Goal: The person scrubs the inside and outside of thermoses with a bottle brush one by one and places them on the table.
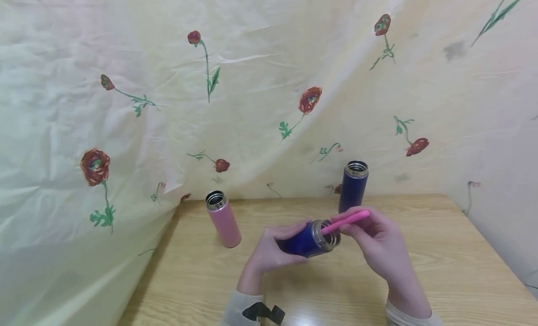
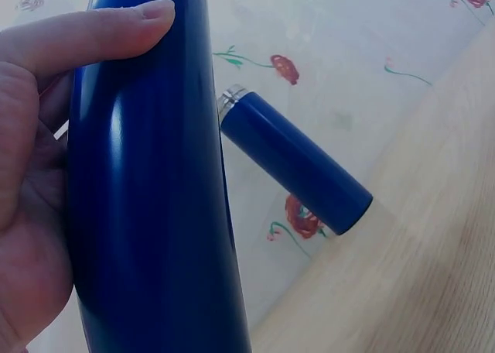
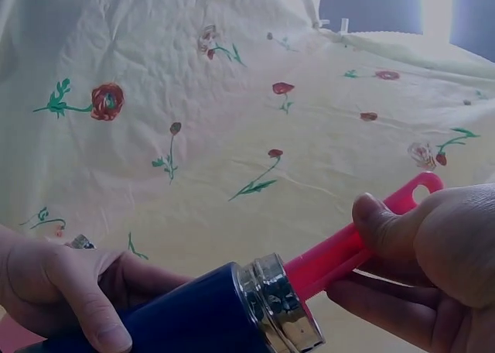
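My left hand (image 1: 269, 253) grips the body of a shiny blue flask (image 1: 299, 243), tilted so its open metal mouth points right. In the left wrist view the flask (image 2: 151, 183) fills much of the picture, with the thumb across it. My right hand (image 1: 384, 249) pinches a bright pink plastic handle (image 1: 353, 218) between thumb and fingers. One end of the handle reaches inside the flask mouth; whatever it carries in there is hidden. A hanging hole shows at the outer end of the pink handle (image 3: 329, 260) in the right wrist view.
Upright at the left of the wooden table (image 1: 189, 288) stands a lidless pink flask (image 1: 225, 225). Behind my right hand, near the back edge, is a second lidless blue flask (image 1: 353, 188). A flower-printed cloth (image 1: 252, 130) hangs behind and along the left side.
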Demonstrator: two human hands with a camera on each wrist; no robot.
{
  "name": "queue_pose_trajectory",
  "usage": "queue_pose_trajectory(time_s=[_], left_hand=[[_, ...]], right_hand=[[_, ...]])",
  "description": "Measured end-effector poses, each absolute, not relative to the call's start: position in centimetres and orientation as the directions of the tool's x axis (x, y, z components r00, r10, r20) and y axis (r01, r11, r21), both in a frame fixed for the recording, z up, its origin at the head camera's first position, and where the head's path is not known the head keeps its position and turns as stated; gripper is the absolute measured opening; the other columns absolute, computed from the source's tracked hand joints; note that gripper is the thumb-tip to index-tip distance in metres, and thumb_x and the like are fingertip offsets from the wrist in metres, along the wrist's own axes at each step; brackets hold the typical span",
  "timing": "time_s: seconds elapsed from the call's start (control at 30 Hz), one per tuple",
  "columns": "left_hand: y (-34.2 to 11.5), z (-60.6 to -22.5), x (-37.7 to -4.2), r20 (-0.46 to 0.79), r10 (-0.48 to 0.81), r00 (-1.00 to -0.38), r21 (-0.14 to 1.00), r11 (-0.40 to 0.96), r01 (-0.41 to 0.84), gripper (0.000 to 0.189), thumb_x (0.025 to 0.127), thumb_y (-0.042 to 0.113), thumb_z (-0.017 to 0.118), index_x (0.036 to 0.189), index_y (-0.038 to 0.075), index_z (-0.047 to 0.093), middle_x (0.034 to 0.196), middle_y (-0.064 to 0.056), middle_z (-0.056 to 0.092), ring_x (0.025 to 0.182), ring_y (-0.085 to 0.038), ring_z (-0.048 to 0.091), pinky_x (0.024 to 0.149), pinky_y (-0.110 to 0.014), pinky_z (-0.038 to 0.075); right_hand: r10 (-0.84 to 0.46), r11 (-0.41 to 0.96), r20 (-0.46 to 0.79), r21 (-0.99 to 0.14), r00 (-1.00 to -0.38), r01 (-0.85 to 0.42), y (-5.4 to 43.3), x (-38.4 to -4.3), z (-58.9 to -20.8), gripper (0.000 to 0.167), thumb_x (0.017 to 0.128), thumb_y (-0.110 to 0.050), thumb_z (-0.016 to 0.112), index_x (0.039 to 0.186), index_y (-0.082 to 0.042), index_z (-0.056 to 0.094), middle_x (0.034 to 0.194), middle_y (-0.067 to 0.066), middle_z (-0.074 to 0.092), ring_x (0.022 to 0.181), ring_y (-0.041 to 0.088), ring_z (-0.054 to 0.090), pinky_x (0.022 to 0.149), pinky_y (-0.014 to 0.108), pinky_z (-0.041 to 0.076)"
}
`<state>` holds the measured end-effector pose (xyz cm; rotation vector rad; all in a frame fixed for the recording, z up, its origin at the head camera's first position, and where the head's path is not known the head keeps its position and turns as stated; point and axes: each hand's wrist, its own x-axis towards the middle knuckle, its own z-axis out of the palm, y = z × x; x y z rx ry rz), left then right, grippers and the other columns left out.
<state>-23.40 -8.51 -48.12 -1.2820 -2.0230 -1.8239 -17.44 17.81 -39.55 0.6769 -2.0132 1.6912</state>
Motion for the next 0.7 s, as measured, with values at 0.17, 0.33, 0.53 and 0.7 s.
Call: queue_pose_trajectory(time_s=[0.17,0.33,0.53,0.7], left_hand=[[-8.54,-48.19,-23.45,0.570,0.474,-0.670,0.789,-0.090,0.607,0.081,0.069,-0.007,0.095,0.144,0.006,0.066,0.143,-0.012,0.065,0.133,-0.031,0.063,0.116,-0.046,0.047],[-8.48,-48.24,-23.52,0.547,0.472,-0.692,0.804,-0.066,0.590,0.082,0.070,-0.006,0.095,0.145,0.010,0.066,0.144,-0.009,0.066,0.134,-0.030,0.063,0.116,-0.044,0.047],[-8.32,-48.04,-23.38,0.503,0.476,-0.721,0.832,-0.040,0.554,0.082,0.072,-0.004,0.095,0.147,0.011,0.066,0.145,-0.004,0.066,0.135,-0.028,0.062,0.117,-0.043,0.046],[-8.49,-48.02,-23.35,0.497,0.474,-0.727,0.829,-0.013,0.558,0.081,0.072,-0.003,0.096,0.147,0.011,0.066,0.145,-0.003,0.066,0.135,-0.027,0.062,0.117,-0.043,0.046]], right_hand=[[-0.008,0.163,0.492,-0.858,-0.870,-0.487,17.44,-17.25,-39.31,0.020,0.090,0.013,0.077,0.107,0.003,0.073,0.100,0.007,0.082,0.092,0.012,0.078,0.081,0.022,0.062],[0.143,0.129,0.323,-0.943,-0.936,-0.306,17.07,-17.17,-38.95,0.022,0.091,-0.001,0.085,0.109,0.004,0.073,0.096,0.001,0.082,0.085,0.014,0.079,0.077,0.030,0.065],[0.248,0.033,0.277,-0.960,-0.928,-0.278,17.13,-17.46,-38.83,0.024,0.089,0.001,0.085,0.108,0.007,0.072,0.094,0.003,0.082,0.080,0.016,0.080,0.072,0.033,0.065],[0.344,-0.083,0.260,-0.949,-0.902,-0.305,17.78,-17.46,-38.77,0.022,0.088,0.005,0.085,0.106,0.007,0.073,0.091,0.008,0.081,0.076,0.019,0.079,0.069,0.034,0.065]])
